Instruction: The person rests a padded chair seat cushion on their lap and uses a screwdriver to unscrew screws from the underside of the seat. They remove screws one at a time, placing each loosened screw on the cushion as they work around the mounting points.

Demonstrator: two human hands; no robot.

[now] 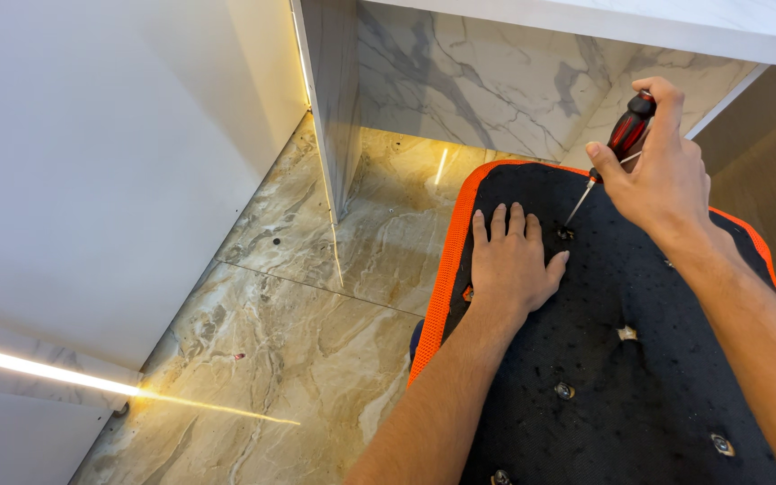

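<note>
Black-orange panel [639,359] | left hand [509,260] flat, spread | right hand [662,171] grip pinching screwdriver [617,153], tip on screw [566,233]

Under me is the shiny brown stone floor [316,341]. A white wall [92,180] stands left of my grip, with marble panels [478,81] ahead.

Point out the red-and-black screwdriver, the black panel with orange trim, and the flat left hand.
Red-and-black screwdriver [629,131], head view, on the handle.
Black panel with orange trim [621,395], head view, on bare black fabric.
Left hand [509,265], head view, back of hand.
</note>
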